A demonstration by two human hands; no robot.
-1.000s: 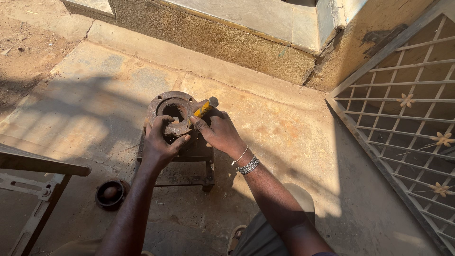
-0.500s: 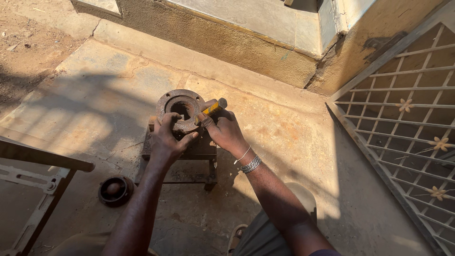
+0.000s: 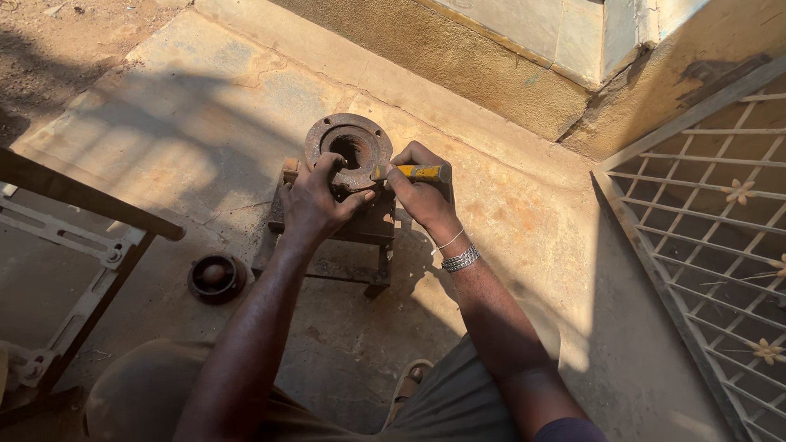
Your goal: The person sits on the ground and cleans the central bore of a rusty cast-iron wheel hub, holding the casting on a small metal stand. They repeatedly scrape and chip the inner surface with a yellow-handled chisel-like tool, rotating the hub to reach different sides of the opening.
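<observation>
While the left hand (image 3: 315,200) lies spread over the near rim of a rusty flange (image 3: 348,149), fingers curled against its edge, the right hand (image 3: 422,192) is closed round a yellow-handled tool (image 3: 413,173). The tool lies almost level, its long axis running crosswise, its working end pointing left into the flange's right rim and its butt sticking out to the right past the fist. The flange sits on a low metal stand (image 3: 336,245) on the concrete floor (image 3: 196,115), its bore facing up. Left of the stand and nearer the person lies a small dark ring (image 3: 215,277). Far right of the stand stands a metal grille (image 3: 720,213).
</observation>
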